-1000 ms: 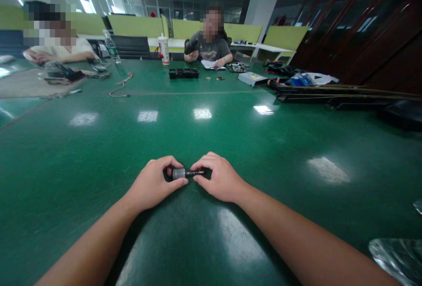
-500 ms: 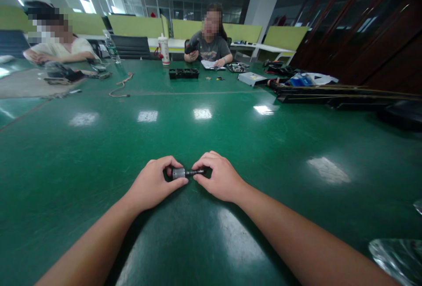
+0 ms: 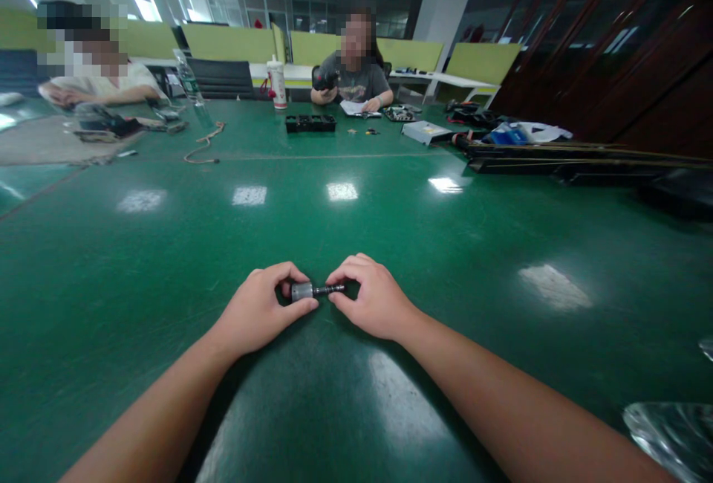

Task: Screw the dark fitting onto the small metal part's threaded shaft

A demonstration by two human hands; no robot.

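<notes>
A small metal part with a silver-grey cylinder on its left and a thin dark ridged shaft on its right lies sideways, low over the green table. My left hand grips the cylinder end, thumb in front and fingers behind. The shaft's tip is between the thumb and fingers of my right hand. A narrow gap separates the two hands, and the shaft shows in it. Whether the part rests on the tabletop I cannot tell.
Across the table sit a person in grey and another in a light top. A black tray, a white tumbler, a clear bottle and a cord stand or lie far back. Clear plastic lies at right.
My hands and the metal part look almost unmoved. The person in grey has lowered the dark object in one hand, and the person at left has shifted their head slightly.
</notes>
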